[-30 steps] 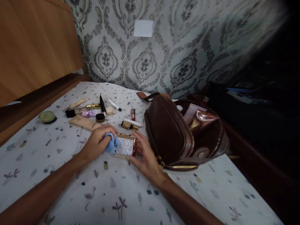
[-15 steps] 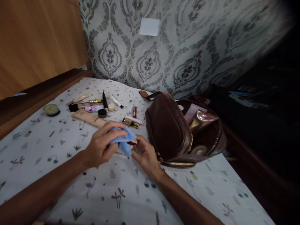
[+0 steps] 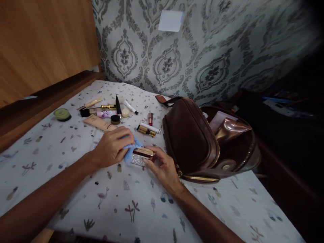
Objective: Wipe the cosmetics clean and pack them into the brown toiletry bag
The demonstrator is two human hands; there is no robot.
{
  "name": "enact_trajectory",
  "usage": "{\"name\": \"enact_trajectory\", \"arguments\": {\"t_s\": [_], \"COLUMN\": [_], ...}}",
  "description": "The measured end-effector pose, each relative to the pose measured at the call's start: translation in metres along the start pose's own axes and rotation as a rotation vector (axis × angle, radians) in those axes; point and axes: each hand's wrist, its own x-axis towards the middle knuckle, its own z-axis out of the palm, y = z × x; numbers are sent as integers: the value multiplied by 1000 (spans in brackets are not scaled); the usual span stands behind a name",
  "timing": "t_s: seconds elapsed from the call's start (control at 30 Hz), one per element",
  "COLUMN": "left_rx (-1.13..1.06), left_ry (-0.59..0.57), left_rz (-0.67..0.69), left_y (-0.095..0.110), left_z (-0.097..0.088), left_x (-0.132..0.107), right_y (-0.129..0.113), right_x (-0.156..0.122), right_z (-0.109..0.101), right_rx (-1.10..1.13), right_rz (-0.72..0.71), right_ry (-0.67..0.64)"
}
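Note:
My left hand (image 3: 112, 146) is closed on a small blue cloth (image 3: 131, 152) and presses it against the left end of a gold compact with a glittery face (image 3: 141, 156). My right hand (image 3: 162, 165) grips the compact's right side, holding it tilted on its edge just above the patterned sheet (image 3: 131, 209). Both hands meet at the compact, just left of an open brown leather bag (image 3: 192, 138).
Several cosmetics lie behind my hands: a beige tube (image 3: 99, 123), gold lipstick (image 3: 146, 131), white stick (image 3: 150, 127), pink tube (image 3: 104, 114), small black pot (image 3: 115, 119) and a green tin (image 3: 62, 114). A wooden headboard (image 3: 37, 44) and patterned wall (image 3: 202, 50) close the back.
The cloth lifted off the flat compact and came back down. The compact now stands tilted on its edge in my right hand, with the cloth on its left end.

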Motion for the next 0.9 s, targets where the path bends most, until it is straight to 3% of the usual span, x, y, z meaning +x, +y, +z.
{"name": "enact_trajectory", "arguments": {"t_s": [0.27, 0.5, 0.77, 0.9], "left_rx": [-271, -291, -373, -434], "left_ry": [71, 12, -169, -183], "left_rz": [-289, -210, -463, -360], "left_y": [-4, -6, -10, -8], "left_z": [8, 10, 13, 12], "left_x": [0, 0, -4, -2], "right_y": [2, 1, 6, 5], "right_x": [1, 4, 6, 7], "right_z": [6, 4, 3, 1], "right_rx": [196, 329, 395, 321], "right_rz": [110, 237, 261, 191], "right_ry": [104, 118, 121, 104]}}
